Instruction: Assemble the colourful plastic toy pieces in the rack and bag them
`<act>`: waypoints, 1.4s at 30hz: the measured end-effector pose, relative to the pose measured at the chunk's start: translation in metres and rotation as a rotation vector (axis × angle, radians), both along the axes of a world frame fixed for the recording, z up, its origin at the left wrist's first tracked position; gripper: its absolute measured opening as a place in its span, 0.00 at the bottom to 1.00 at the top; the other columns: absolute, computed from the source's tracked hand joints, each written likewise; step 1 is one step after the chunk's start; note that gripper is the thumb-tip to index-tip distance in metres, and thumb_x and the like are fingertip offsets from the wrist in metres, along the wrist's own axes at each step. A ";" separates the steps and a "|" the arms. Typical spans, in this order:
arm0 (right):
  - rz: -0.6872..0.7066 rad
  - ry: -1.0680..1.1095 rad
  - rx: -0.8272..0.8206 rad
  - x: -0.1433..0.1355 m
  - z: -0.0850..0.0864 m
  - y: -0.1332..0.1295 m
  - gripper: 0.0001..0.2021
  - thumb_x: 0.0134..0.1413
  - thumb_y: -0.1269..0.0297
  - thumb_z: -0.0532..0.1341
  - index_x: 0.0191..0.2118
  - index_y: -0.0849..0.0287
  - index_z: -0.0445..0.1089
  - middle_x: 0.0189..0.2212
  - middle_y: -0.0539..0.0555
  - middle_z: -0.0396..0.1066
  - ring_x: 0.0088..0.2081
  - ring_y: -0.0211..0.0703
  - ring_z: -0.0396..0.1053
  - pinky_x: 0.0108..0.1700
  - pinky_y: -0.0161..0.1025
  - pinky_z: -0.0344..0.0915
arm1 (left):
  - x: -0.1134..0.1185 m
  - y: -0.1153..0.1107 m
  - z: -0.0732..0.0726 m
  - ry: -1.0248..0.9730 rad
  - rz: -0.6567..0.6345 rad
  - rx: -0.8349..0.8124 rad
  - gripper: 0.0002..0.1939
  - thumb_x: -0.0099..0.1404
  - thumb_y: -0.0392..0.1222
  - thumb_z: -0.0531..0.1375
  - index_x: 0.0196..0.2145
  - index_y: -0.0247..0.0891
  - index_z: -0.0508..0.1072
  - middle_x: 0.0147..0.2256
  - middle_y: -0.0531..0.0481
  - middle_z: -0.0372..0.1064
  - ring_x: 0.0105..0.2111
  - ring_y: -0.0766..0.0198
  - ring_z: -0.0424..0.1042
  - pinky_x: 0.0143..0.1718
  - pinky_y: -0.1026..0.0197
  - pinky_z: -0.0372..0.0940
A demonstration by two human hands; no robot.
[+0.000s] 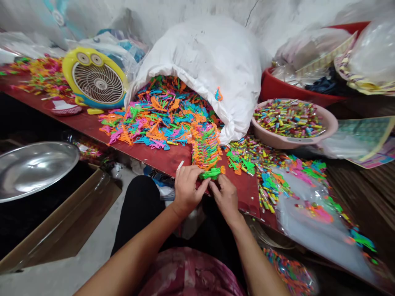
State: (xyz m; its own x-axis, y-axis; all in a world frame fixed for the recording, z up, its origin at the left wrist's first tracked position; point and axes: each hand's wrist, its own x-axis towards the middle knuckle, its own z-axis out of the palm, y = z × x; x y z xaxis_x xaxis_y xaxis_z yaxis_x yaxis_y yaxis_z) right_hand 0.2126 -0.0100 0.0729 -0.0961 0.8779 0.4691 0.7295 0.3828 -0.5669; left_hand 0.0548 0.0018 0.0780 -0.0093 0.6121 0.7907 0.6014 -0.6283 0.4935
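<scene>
Our two hands, left (189, 190) and right (226, 196), pinch one green bundle (212, 173) between them, its long axis running crosswise; beyond them, one stacked row (207, 144) points away from us.

Wall (279, 22): pale, cracked, beyond left hand (187, 189).
Table (173, 159): red, at that hand.
Floor (100, 242): grey, left and below it.
</scene>
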 end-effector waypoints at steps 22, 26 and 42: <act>-0.198 0.393 -0.120 0.010 -0.014 -0.002 0.07 0.57 0.61 0.60 0.34 0.59 0.71 0.26 0.51 0.74 0.27 0.41 0.70 0.33 0.38 0.65 | -0.014 0.007 -0.022 -0.169 0.112 -0.262 0.07 0.67 0.39 0.56 0.42 0.39 0.69 0.37 0.46 0.72 0.39 0.57 0.70 0.43 0.54 0.62; -0.232 0.472 -0.158 0.010 -0.015 0.000 0.08 0.54 0.59 0.62 0.30 0.59 0.70 0.24 0.50 0.73 0.26 0.41 0.70 0.31 0.37 0.65 | -0.015 0.015 -0.033 -0.055 0.115 -0.365 0.15 0.62 0.38 0.59 0.48 0.38 0.69 0.42 0.44 0.73 0.43 0.53 0.69 0.46 0.50 0.60; -0.182 0.101 -0.003 0.007 -0.018 -0.001 0.10 0.62 0.58 0.58 0.36 0.59 0.71 0.30 0.53 0.73 0.31 0.43 0.68 0.36 0.38 0.62 | -0.015 0.027 -0.045 0.012 0.026 -0.408 0.19 0.62 0.43 0.61 0.50 0.36 0.69 0.43 0.44 0.74 0.45 0.51 0.69 0.50 0.49 0.57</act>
